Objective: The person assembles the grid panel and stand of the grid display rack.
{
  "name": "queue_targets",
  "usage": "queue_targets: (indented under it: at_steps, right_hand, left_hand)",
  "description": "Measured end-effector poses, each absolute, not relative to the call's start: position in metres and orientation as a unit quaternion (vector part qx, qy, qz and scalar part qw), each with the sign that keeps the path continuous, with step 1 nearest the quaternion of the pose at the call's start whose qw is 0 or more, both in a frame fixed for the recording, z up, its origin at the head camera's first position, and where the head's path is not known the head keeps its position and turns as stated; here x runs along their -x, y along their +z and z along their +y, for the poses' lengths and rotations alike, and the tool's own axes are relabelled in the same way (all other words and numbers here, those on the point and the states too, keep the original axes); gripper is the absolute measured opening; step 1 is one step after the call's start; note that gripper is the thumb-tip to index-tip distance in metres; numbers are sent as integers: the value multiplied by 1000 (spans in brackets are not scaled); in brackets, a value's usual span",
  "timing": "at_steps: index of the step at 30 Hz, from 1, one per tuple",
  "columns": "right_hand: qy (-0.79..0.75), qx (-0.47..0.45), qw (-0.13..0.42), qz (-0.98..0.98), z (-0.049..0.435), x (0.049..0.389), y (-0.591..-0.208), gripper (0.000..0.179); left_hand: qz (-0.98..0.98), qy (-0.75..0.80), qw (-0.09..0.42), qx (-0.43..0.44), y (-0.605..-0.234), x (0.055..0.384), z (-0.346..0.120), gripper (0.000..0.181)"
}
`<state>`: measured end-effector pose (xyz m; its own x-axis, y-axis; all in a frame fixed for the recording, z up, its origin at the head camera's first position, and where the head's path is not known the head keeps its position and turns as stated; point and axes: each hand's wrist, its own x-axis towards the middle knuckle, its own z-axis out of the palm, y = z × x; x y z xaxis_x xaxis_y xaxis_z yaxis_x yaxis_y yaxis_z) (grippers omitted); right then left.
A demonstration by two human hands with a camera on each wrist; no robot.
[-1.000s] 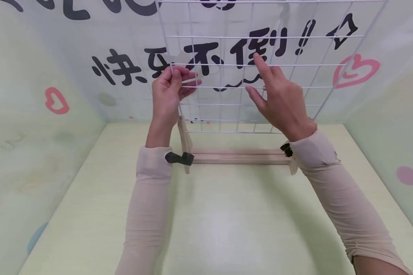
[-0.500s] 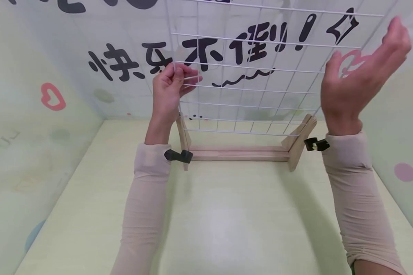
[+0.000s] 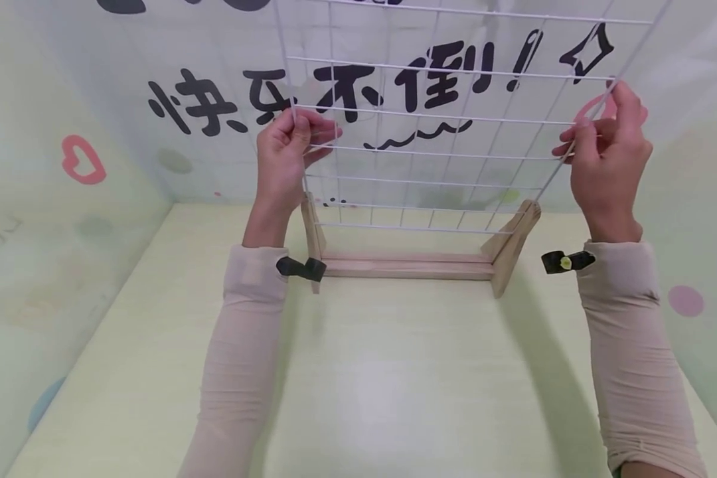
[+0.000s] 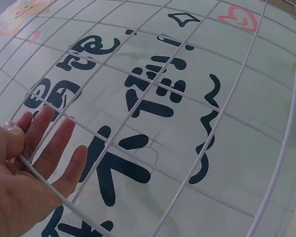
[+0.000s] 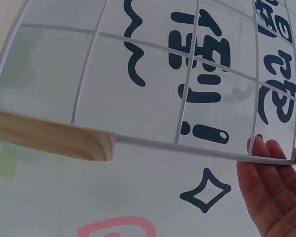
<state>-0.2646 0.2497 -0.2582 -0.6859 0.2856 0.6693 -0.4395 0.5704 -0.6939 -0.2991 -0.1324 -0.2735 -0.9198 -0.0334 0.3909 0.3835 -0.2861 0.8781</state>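
Note:
A white wire grid panel [image 3: 412, 228] stands in a light wooden stand [image 3: 406, 268], its lower corners by the two wooden side pieces. My left hand [image 3: 282, 159] pinches the panel's left edge wire between thumb and index finger, and the other fingers extend behind the grid. On the opposite side, my right hand [image 3: 612, 166] holds the right edge wire at about the same height. The right wrist view has that edge wire [image 5: 202, 153] running from a wooden end [image 5: 54, 136] to the fingers [image 5: 264, 173]. The panel's top lies outside the head view.
A pale tabletop [image 3: 364, 372] extends in front of the stand. Behind the panel hangs a light backdrop [image 3: 227, 166] with large black characters and pink hearts. Patterned side walls [image 3: 48, 232] enclose the table left and right.
My right hand has swung from in front of the grid out to the right, then back in to hold the right edge wire. The left hand keeps its hold on the left edge.

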Motion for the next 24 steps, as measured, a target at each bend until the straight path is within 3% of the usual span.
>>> queue_targets:
  at_steps: [5, 13, 18, 24]
  right_hand:
    - [478, -50, 380, -790, 250, 264, -259, 35]
    - [532, -42, 393, -749, 250, 268, -271, 15]
    - [544, -40, 401, -736, 249, 268, -279, 16]
    - [546, -45, 413, -727, 248, 269, -283, 18]
  left_hand:
    - [-574, -796, 124, 144, -280, 301, -135, 20]
    - [-579, -792, 121, 152, -289, 300, -136, 23]
    - [-588, -783, 118, 164, -295, 299, -137, 31]
    - [-586, -785, 114, 167, -300, 299, -139, 20]
